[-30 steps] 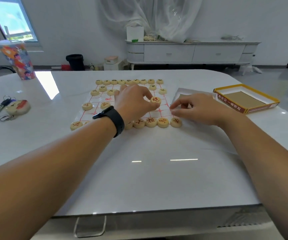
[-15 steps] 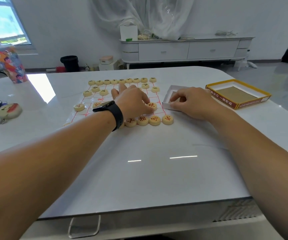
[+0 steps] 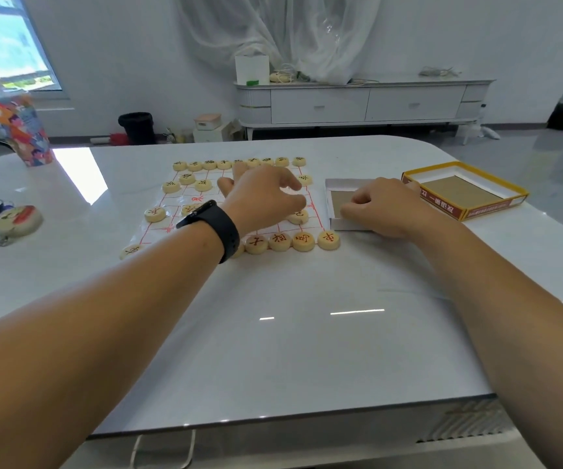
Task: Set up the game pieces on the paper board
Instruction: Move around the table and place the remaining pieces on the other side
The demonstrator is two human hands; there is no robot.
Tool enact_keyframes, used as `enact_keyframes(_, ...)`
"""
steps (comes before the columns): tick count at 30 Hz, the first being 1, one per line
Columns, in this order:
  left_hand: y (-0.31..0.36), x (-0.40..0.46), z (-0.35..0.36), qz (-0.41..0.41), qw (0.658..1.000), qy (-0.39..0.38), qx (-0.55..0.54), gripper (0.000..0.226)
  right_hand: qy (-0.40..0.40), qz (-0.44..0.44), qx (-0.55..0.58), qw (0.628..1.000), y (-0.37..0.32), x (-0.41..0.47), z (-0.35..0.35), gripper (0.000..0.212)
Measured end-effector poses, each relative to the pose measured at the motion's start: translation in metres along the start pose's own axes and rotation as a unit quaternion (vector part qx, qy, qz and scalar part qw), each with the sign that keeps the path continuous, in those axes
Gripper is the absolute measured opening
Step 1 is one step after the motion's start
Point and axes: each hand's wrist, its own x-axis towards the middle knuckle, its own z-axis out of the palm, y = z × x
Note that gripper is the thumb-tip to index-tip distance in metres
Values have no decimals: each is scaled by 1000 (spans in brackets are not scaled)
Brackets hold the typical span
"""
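Reaching over the paper board [image 3: 178, 228], the left hand [image 3: 260, 194] hovers above its right half, fingers loosely curled and spread; whether the fingertips touch a piece cannot be told, and nothing is visibly held. A black wristband [image 3: 212, 228] sits on that wrist.

The right hand [image 3: 381, 208] rests on the white box tray [image 3: 336, 204] just beside the board's right edge, fingers curled down onto the tray's near rim; the grip itself is hidden behind the knuckles.

The board, red-lined, lies at the middle of the surface [image 3: 307, 333], toward its far edge. Xiangqi pieces: a far row with black characters [image 3: 209, 164] runs along the board's far edge; a near row with red characters [image 3: 304, 241] lines the near edge, partly hidden by the left wrist. One red piece [image 3: 297, 216] sits just below the left hand's fingers. Scattered pieces stand on the left half, one at the left edge [image 3: 155, 214].

A yellow-rimmed box lid [image 3: 510, 191] lies near the surface's right edge. Keys with a round keychain [image 3: 16, 220] sit at the left edge, a patterned cup [image 3: 23, 133] at the far left corner.
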Motion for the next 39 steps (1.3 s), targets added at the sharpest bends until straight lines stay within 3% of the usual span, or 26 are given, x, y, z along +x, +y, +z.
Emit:
enact_keyframes(3,14,-14,9,63,991,78,-88,26,47,21,34,998,5,2,-5,36)
enact_keyframes(7,23,-30,29,140,971,165,-97,20,150,77,31,985,27,7,-20,24)
enact_keyframes(11,25,-21,28,133,983,114,-53,21,151,139,-18,979,46,11,-26,23)
enact_keyframes(16,56,21,11,124,992,33,20,22,82,143,-55,985,57,15,-21,18)
enact_keyframes(20,85,58,27,151,975,-70,147,29,60,148,-55,986,59,16,-16,33)
enact_keyframes(24,101,75,56,174,951,-114,227,40,10,152,-75,985,61,18,-13,48)
enact_keyframes(31,96,78,77,166,947,-111,250,46,9,163,-96,982,61,25,-16,44)
enact_keyframes(39,89,85,78,170,966,-91,171,23,24,174,-103,979,56,25,-14,31)
